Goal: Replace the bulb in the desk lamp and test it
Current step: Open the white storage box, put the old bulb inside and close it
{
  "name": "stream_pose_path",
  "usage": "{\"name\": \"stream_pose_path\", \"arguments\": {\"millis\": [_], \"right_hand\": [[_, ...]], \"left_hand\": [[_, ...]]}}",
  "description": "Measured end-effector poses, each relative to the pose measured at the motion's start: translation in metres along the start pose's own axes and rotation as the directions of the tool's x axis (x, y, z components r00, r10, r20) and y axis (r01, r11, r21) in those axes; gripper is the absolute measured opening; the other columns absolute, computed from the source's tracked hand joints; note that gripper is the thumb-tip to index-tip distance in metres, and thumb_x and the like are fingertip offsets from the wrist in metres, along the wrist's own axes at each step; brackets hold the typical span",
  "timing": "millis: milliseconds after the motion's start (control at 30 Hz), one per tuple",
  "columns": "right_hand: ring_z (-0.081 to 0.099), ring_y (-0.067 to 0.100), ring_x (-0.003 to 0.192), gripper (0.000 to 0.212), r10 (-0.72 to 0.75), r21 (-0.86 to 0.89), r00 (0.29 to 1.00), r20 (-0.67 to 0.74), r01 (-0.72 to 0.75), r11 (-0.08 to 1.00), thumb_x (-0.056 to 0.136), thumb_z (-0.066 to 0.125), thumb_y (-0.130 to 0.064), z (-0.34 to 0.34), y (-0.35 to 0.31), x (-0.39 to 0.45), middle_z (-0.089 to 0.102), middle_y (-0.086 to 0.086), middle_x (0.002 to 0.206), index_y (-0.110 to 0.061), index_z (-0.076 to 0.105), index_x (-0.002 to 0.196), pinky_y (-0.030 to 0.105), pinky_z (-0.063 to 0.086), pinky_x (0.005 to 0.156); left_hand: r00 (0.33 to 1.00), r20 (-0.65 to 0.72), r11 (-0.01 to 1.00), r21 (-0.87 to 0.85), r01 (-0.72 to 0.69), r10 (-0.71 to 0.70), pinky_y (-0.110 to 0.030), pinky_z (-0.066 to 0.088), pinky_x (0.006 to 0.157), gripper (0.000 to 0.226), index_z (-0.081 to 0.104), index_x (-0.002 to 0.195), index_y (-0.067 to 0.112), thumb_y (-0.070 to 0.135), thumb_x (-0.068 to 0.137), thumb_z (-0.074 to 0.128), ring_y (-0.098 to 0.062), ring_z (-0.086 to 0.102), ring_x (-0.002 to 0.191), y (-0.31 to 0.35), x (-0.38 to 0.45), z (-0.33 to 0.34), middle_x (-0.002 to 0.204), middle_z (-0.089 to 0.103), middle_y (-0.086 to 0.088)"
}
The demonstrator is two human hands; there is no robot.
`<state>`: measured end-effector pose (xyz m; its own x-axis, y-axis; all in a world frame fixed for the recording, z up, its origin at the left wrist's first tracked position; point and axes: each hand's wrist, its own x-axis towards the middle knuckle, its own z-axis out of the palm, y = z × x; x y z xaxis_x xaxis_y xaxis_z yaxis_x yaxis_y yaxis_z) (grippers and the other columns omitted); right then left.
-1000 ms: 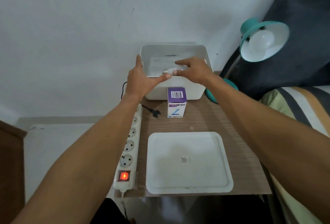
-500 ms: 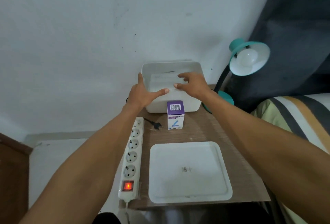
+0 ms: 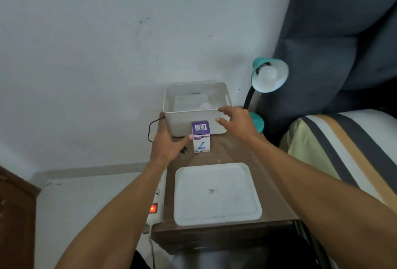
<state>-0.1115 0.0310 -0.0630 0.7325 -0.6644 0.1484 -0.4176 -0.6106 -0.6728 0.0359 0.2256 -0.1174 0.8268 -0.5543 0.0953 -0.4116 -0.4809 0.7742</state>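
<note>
On the brown wooden surface a white bin stands at the far edge against the wall, and a white bulb lies inside it, near its front wall; a second bulb sits in the teal shade of the desk lamp, whose dark neck curves down to a teal base just right of the bin; a small purple and white bulb box stands upright just in front of the bin, barcode on top; the left hand is beside the box on its left, fingers relaxed and the thumb tip touching or nearly touching the box's upper left corner, its grip closed on nothing; the right hand hovers at the bin's front right corner with fingers spread and loosely bent, its grip likewise empty; whether it touches the bin cannot be told; a black plug on a thin dark cord lies by the left hand; a white tray lies flat on the near part of the surface; a white power strip with a glowing red switch runs along the surface's left edge; a striped bed cover lies to the right.
</note>
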Motion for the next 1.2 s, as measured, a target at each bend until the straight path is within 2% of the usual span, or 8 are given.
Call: {"name": "stream_pose_path", "arguments": {"millis": [100,233,367,633,800,933,1067,1200], "right_hand": [[0.065,0.017,0.107,0.044,0.053,-0.033,0.999,0.01,-0.053,0.998,0.088,0.073,-0.034,0.008,0.017,-0.031,0.07,0.003,0.121,-0.019,0.066,0.129,0.035,0.053,0.093],[0.061,0.017,0.113,0.046,0.169,-0.068,0.981,0.092,-0.163,0.984,0.087,0.075,-0.036,0.025,0.046,-0.07,0.066,0.003,0.127,-0.023,0.064,0.13,0.038,0.052,0.097],[0.057,0.017,0.117,0.047,0.269,-0.117,0.956,0.12,-0.255,0.96,0.087,0.074,-0.04,0.037,0.072,-0.108,0.061,0.0,0.135,-0.027,0.062,0.13,0.035,0.046,0.1],[0.051,0.03,0.123,0.052,0.345,-0.315,0.936,0.065,-0.309,0.897,0.088,0.069,-0.049,0.046,0.09,-0.164,0.052,0.012,0.137,-0.028,0.06,0.135,0.042,0.045,0.104],[0.05,0.031,0.126,0.063,0.385,-0.252,0.92,0.069,-0.358,0.899,0.086,0.072,-0.046,0.05,0.081,-0.17,0.054,0.014,0.139,-0.018,0.056,0.14,0.042,0.045,0.106],[0.044,0.031,0.134,0.074,0.408,-0.169,0.911,0.067,-0.392,0.904,0.085,0.075,-0.046,0.048,0.074,-0.171,0.05,0.013,0.146,-0.019,0.047,0.147,0.043,0.04,0.111],[0.04,0.032,0.134,0.079,0.36,-0.163,0.933,0.018,-0.353,0.921,0.083,0.073,-0.053,0.041,0.064,-0.169,0.045,0.012,0.147,-0.03,0.041,0.151,0.043,0.04,0.108],[0.042,0.028,0.132,0.078,0.288,0.012,0.957,-0.021,-0.288,0.958,0.084,0.075,-0.045,0.028,0.047,-0.155,0.039,0.01,0.146,-0.026,0.04,0.152,0.042,0.041,0.107]], "left_hand": [[0.998,0.069,1.0,0.005,-0.01,0.01,-0.03,0.054,0.078,0.092,0.045,0.132,0.03,0.074,0.062,0.083,-0.004,0.064,0.092,-0.009,-0.035,0.009,0.114,0.064,0.016],[0.992,0.116,0.997,0.065,0.047,-0.055,-0.035,0.052,0.09,0.088,0.052,0.129,0.026,0.078,0.063,0.079,-0.015,0.061,0.113,-0.022,-0.066,0.022,0.124,0.064,0.012],[0.985,0.132,0.99,0.101,0.094,-0.107,-0.046,0.049,0.107,0.106,0.042,0.148,0.023,0.083,0.066,0.072,-0.029,0.053,0.135,-0.03,-0.096,0.031,0.148,0.055,-0.003],[0.985,0.094,0.979,0.161,0.126,-0.143,-0.042,0.043,0.11,0.089,0.045,0.144,0.015,0.057,0.076,0.083,-0.032,0.051,0.134,-0.034,-0.135,0.043,0.146,0.055,-0.007],[0.941,0.133,0.913,0.317,0.257,-0.312,-0.052,0.029,0.118,0.117,0.033,0.154,0.018,0.073,0.064,0.082,-0.039,0.027,0.148,-0.023,-0.141,0.056,0.159,0.033,-0.013],[0.952,0.094,0.911,0.329,0.247,-0.292,-0.054,0.026,0.119,0.123,0.027,0.158,0.02,0.07,0.062,0.085,-0.04,0.013,0.151,-0.019,-0.145,0.057,0.162,0.016,-0.016],[0.971,0.059,0.944,0.252,0.212,-0.234,-0.052,0.029,0.12,0.124,0.025,0.159,0.018,0.071,0.063,0.084,-0.036,0.016,0.15,-0.024,-0.14,0.049,0.162,0.02,-0.013],[0.991,-0.008,0.983,0.128,0.135,-0.135,-0.051,0.033,0.117,0.12,0.031,0.157,0.013,0.066,0.065,0.086,-0.033,0.025,0.148,-0.012,-0.13,0.035,0.161,0.028,-0.012]]}}
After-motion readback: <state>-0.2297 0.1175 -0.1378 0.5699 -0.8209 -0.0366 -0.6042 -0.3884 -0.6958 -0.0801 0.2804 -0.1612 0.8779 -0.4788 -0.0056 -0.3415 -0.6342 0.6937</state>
